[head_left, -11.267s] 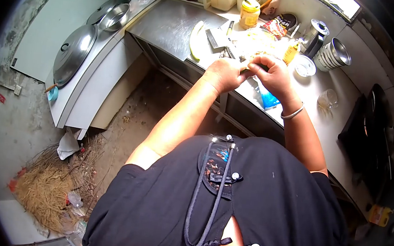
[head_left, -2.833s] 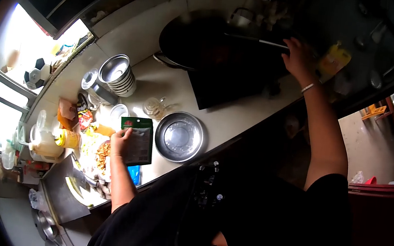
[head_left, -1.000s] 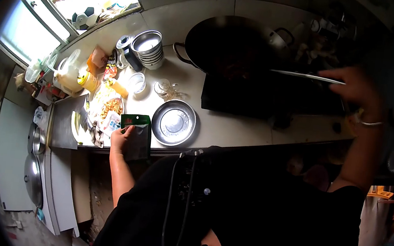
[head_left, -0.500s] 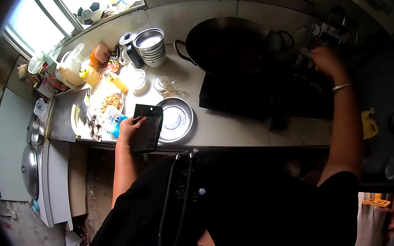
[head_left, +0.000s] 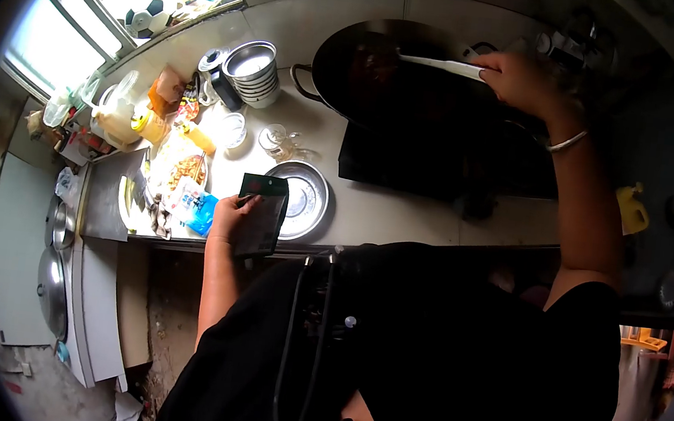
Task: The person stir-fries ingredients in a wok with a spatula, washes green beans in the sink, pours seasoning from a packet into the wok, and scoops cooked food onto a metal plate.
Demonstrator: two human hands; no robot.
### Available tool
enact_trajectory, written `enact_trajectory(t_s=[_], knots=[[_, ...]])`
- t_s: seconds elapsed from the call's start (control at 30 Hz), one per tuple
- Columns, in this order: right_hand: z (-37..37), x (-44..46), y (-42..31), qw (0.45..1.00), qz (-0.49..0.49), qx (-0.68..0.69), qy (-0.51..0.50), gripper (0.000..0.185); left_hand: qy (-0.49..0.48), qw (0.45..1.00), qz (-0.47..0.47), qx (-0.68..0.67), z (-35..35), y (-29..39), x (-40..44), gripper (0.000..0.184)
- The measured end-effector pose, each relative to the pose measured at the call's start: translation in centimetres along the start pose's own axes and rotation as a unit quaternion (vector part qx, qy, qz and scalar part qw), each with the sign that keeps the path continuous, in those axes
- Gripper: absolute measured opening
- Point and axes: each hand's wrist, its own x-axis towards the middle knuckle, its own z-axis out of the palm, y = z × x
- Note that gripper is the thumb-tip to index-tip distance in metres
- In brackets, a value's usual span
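Observation:
My left hand (head_left: 230, 215) is closed on a dark green packet (head_left: 261, 217), held upright at the counter's front edge, partly in front of a round metal dish (head_left: 308, 201). My right hand (head_left: 518, 83) is closed round the handle of a long utensil (head_left: 441, 64) that reaches over a large dark wok (head_left: 344, 78). The utensil's far end is lost in the dark of the wok, where some reddish-brown food shows dimly. Under the wok is a black stove (head_left: 392, 167).
Left of the dish stand a glass mug (head_left: 276, 142), a white bowl (head_left: 232, 130), stacked metal bowls (head_left: 252, 76) and a blue-and-white bag (head_left: 196, 208). A plate of chopped food (head_left: 188, 170) lies farther left. A yellow bottle (head_left: 632, 209) is at the right.
The right hand has moved left and the utensil now points left over the wok. Earlier the left hand took hold of the packet, and it has since shifted slightly right with it.

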Motion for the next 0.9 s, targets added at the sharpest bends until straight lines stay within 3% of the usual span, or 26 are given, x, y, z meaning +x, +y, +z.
enact_trajectory(t_s=[0.1, 0.13, 0.3, 0.4, 0.47, 0.5, 0.57, 0.6, 0.67, 0.7, 0.73, 0.77, 0.9], knots=[[0.1, -0.5, -1.0, 0.997, -0.077, -0.015, 0.003, 0.032, -0.010, 0.999, -0.006, -0.037, 0.8, -0.2, 0.7, 0.030], [0.0, -1.1, -2.3, 0.999, -0.036, -0.011, -0.032, 0.032, -0.011, 0.998, -0.008, -0.060, 0.9, 0.2, 0.8, 0.029], [1.9, -0.1, 2.1, 0.998, 0.013, -0.054, -0.007, 0.030, -0.010, 0.999, -0.013, -0.032, 0.7, 1.3, 1.0, 0.030], [-0.4, -1.1, 2.3, 0.995, 0.003, -0.092, 0.039, 0.029, -0.002, 1.000, -0.002, -0.011, 0.6, 0.7, 1.4, 0.030], [-2.7, -0.9, 3.2, 0.985, 0.088, -0.139, 0.050, 0.026, 0.000, 1.000, -0.003, 0.007, 0.6, 0.1, 1.5, 0.031], [-4.1, -0.8, 4.4, 0.976, 0.039, -0.206, 0.050, 0.026, -0.004, 1.000, -0.004, 0.005, 0.6, 0.0, 1.5, 0.031], [-6.7, -1.6, 2.4, 0.965, 0.110, -0.238, 0.022, 0.024, -0.007, 1.000, -0.006, 0.002, 0.7, -0.2, 1.5, 0.031], [-7.0, -0.9, 3.5, 0.965, 0.109, -0.238, 0.021, 0.024, -0.003, 1.000, -0.008, -0.004, 0.7, -0.3, 1.5, 0.031], [-7.2, 0.9, 6.5, 0.887, -0.023, -0.448, -0.107, 0.023, 0.001, 1.000, -0.011, -0.010, 0.8, -0.3, 1.4, 0.031], [-6.5, 1.4, 7.1, 0.888, -0.024, -0.447, -0.107, 0.023, 0.004, 1.000, -0.003, -0.012, 0.8, 0.0, 1.2, 0.031], [-5.7, 1.9, 6.7, 0.946, 0.090, -0.279, -0.136, 0.024, 0.007, 1.000, 0.005, -0.014, 0.8, 0.3, 1.1, 0.030], [-4.6, 2.4, 6.3, 0.962, 0.199, -0.099, -0.159, 0.025, 0.008, 1.000, 0.004, -0.014, 0.7, 0.8, 1.0, 0.030], [1.7, 4.9, 7.1, 0.969, 0.002, -0.224, -0.104, 0.026, 0.016, 0.999, -0.002, -0.028, 0.8, 0.9, 1.1, 0.030]])
